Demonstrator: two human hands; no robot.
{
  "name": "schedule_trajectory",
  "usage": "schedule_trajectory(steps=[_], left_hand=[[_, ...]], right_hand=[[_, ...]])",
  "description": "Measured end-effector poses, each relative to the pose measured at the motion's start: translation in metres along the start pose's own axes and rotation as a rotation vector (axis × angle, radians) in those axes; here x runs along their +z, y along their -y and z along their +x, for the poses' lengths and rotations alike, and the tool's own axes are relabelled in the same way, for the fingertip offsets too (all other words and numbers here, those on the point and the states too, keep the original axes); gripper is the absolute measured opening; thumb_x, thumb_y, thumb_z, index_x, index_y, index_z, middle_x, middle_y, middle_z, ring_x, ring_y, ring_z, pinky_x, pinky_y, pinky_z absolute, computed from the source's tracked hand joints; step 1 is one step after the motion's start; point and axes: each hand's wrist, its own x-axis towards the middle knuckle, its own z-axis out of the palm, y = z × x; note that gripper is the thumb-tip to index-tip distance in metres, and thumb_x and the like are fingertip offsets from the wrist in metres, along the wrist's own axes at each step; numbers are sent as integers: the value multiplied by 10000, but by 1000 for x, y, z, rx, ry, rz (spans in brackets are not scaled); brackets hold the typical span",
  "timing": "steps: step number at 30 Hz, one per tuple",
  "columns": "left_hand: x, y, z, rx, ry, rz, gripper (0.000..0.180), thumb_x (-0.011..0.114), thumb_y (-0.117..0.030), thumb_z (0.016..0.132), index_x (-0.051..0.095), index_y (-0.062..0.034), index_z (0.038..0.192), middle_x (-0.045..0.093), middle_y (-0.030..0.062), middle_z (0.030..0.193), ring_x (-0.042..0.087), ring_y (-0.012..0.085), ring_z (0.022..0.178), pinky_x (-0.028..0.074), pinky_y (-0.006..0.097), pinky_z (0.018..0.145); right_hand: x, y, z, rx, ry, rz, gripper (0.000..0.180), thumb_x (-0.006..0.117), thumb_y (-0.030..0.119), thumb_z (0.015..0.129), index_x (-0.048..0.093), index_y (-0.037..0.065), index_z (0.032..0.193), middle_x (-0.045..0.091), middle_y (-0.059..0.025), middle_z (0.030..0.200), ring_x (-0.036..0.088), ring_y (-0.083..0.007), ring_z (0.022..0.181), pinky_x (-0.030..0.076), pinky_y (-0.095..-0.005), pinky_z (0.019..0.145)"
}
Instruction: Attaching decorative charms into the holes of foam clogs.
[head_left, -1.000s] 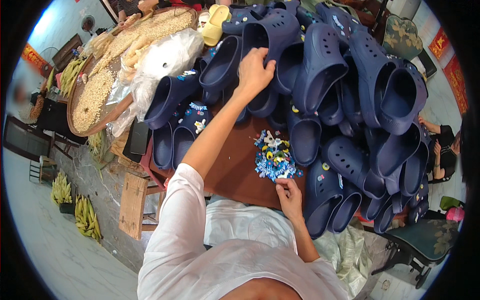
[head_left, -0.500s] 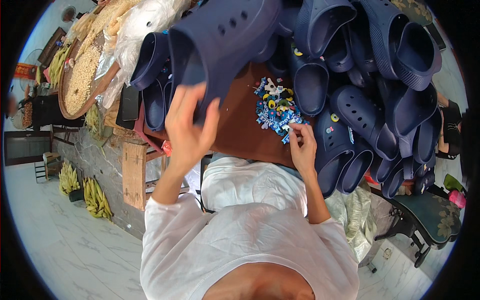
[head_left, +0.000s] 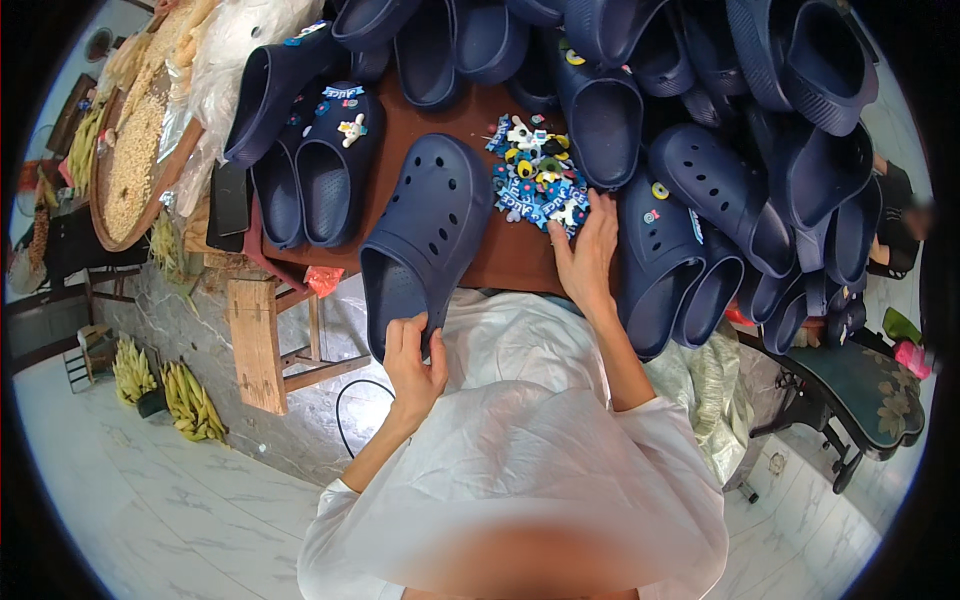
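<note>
The left hand [head_left: 413,358] has its grip clamped on the blue clog's [head_left: 425,235] heel; the clog points away. The right hand [head_left: 585,250], fingers apart, touches the charms [head_left: 535,185].

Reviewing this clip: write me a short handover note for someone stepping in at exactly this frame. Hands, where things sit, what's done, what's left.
Left hand: grips the heel end of a plain navy clog lying on the brown table.
Right hand: fingers rest on the pile of small colourful charms; whether one is pinched, I cannot tell.
Done: two clogs at the left already carry charms.
Left: the held clog shows no charms; a heap of navy clogs lies to the right, a few with charms.
</note>
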Motion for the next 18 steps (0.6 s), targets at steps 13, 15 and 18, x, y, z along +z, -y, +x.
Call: schedule_trajectory(steps=[13, 15, 18], left_hand=[[36, -11, 30, -60, 296, 37, 340, 705, -94, 835, 535, -7, 1115, 570, 179, 965, 604, 358, 868, 487, 435, 712], [30, -12, 39, 17, 290, 93, 326, 724, -119, 828, 538, -11, 1072, 586, 167, 944, 609, 331, 809, 487, 417, 677], [10, -17, 48, 69, 367, 156, 294, 740, -164, 827, 542, -21, 991, 609, 144, 889, 618, 310, 742, 487, 400, 640]], right_hand=[[1, 3, 7, 61, -24, 83, 694, 659, 280, 918, 332, -96, 1401, 354, -316, 1395, 368, -454, 1284, 283, -498, 1100], [6, 2, 14, 82, -65, 97, 654, 666, 247, 917, 353, -94, 1379, 367, -302, 1385, 381, -422, 1284, 294, -479, 1093], [6, 3, 21, 399, -101, 484, 606, 652, 176, 924, 341, -57, 1388, 355, -256, 1411, 384, -351, 1327, 295, -452, 1109]])
